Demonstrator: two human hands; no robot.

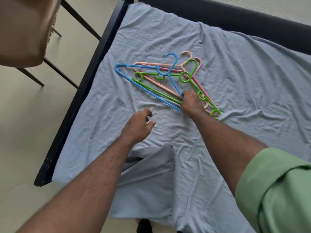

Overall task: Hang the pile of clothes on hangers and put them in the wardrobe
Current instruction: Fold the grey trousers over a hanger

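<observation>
Several plastic hangers lie stacked on a bed with a light blue sheet (168, 39): a blue hanger (125, 77) on top, a green hanger (184, 77), a peach hanger (186, 53) and a pink hanger (199, 62) beneath. My right hand (191, 103) grips the right corner of the blue hanger, fingers curled round its bars. My left hand (139, 126) hovers above the sheet just left of it, fingers loosely curled and holding nothing. No clothes pile and no wardrobe are in view.
The dark bed frame (79, 101) runs along the left edge, with pale floor beyond. Dark legs of a table or chair (55, 69) stand on the floor at upper left. A dark headboard or mattress edge (244, 19) spans the top.
</observation>
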